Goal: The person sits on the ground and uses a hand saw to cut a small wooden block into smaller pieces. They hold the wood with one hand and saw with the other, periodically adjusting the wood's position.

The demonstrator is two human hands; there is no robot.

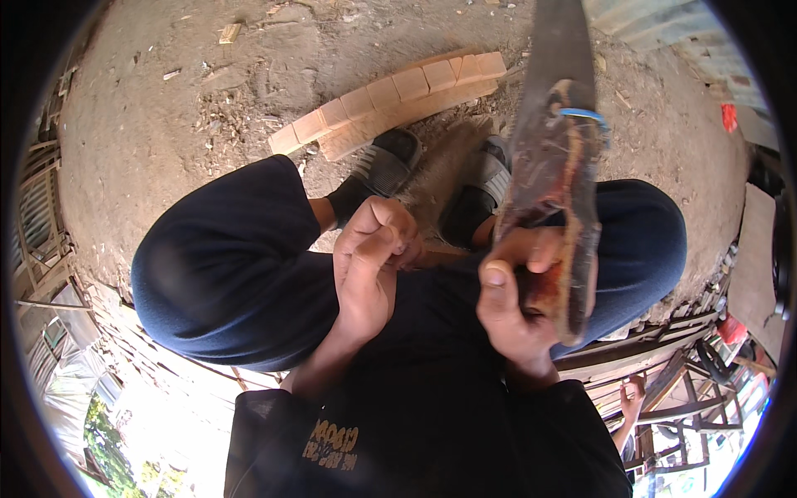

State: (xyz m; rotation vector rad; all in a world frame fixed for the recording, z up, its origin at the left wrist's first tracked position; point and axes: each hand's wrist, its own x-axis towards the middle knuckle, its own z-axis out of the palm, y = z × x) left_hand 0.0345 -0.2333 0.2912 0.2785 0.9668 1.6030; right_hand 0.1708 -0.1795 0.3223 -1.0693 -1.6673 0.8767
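My right hand grips the worn, dark-brown handle of a hand saw, whose metal blade points up past the top edge of the view, slightly blurred. A blue band wraps the handle. My left hand is closed, fingers curled, over my lap to the left of the saw; what it holds, if anything, is hidden. A curved row of light wooden blocks lies on the dirt ground just beyond my sandalled feet.
Stacked wooden strips and debris line both sides. A red object and a pale board lie at the right. A wooden frame stands at lower right, where another person's hand shows. Corrugated sheeting is at upper right.
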